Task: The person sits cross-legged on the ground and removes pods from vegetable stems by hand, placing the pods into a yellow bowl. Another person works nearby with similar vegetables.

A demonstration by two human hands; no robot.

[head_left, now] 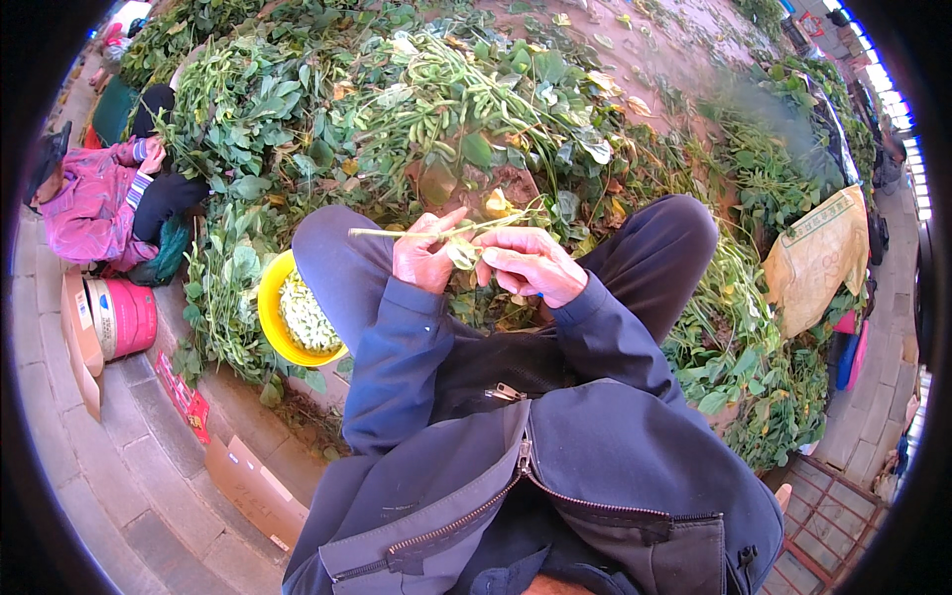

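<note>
My left hand (425, 256) holds a green bean plant stem (375, 233) that runs across both hands, its thin leafy end pointing right. My right hand (529, 262) pinches at the stem's underside, where a pale green leaf or pod (462, 254) hangs between the hands; which one it is I cannot tell. Beyond my hands lies a heap of cut bean plants (439, 97) with many green pods. By my left knee stands a yellow plastic bucket (269, 316), partly filled with pale green shelled beans (305, 316).
At the left a person in a pink patterned jacket (93, 197) sits handling plants. Near them stand a pink and white tub (126, 316) and cardboard (253, 487). A woven sack (818, 256) lies on plants at the right. A rusty metal grate (825, 520) is at the lower right.
</note>
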